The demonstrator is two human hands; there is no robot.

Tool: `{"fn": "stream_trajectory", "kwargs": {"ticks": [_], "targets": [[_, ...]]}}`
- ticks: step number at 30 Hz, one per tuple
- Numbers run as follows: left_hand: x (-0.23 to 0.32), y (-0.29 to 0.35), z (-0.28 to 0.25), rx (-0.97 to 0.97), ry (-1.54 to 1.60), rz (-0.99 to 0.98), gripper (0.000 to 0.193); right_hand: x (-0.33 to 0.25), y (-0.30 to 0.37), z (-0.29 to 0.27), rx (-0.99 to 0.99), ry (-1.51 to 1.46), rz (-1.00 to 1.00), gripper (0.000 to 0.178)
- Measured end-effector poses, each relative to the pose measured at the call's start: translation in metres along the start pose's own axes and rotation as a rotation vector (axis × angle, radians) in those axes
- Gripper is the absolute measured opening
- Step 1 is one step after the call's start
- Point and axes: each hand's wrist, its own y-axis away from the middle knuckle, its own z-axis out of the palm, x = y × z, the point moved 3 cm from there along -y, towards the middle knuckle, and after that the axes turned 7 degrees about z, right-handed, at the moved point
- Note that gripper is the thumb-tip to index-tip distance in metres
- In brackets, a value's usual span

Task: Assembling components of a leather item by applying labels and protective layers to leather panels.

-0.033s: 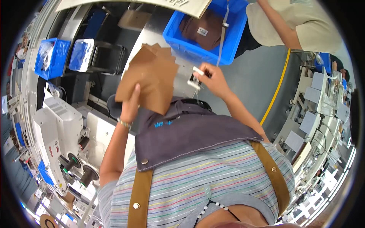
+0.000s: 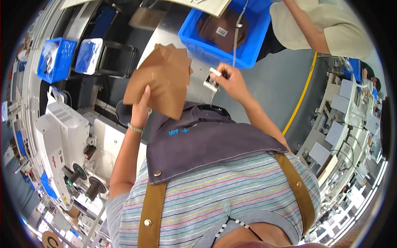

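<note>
My left hand (image 2: 142, 106) grips a fanned stack of brown cut pieces (image 2: 163, 78), with the thumb lying on top and the fingers hidden beneath. The pieces look like fabric, with stepped corners along the far edge. Just to the right, my right hand (image 2: 233, 84) is closed around a small white-and-black object (image 2: 211, 85). Two white bars show on it, and thin threads hang from its near end. Its kind is not clear. Both hands are in front of my dark apron (image 2: 206, 142), apart from each other.
A blue bin (image 2: 199, 44) with brown fabric (image 2: 223, 39) inside stands ahead, and a strap hangs over it. Another person (image 2: 322, 31) stands at the far right. A white sewing machine (image 2: 53, 144) is on my left. A smaller blue bin (image 2: 58, 62) lies farther left.
My left hand and the brown stack have shifted slightly away from me and to the left. The right hand has turned the white-and-black object a little and moved it slightly farther off.
</note>
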Motion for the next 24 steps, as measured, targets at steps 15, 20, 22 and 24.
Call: {"fn": "stream_trajectory", "kwargs": {"ticks": [15, 20, 22, 24], "targets": [[-0.185, -0.030, -0.066, 0.255, 0.379, -0.337, 0.048, -0.024, -0.316, -0.074, 0.280, -0.083, 0.080, 0.032], [-0.220, -0.043, -0.062, 0.157, 0.351, -0.390, 0.047, -0.011, -0.370, -0.105, 0.469, 0.015, 0.048, 0.039], [-0.218, -0.046, -0.059, 0.107, 0.413, -0.467, 0.048, -0.020, -0.344, -0.071, 0.244, 0.210, -0.101, 0.030], [-0.204, -0.071, -0.048, 0.002, 0.477, -0.515, 0.050, -0.001, -0.312, -0.083, -0.017, 0.670, 0.095, 0.026]]}}
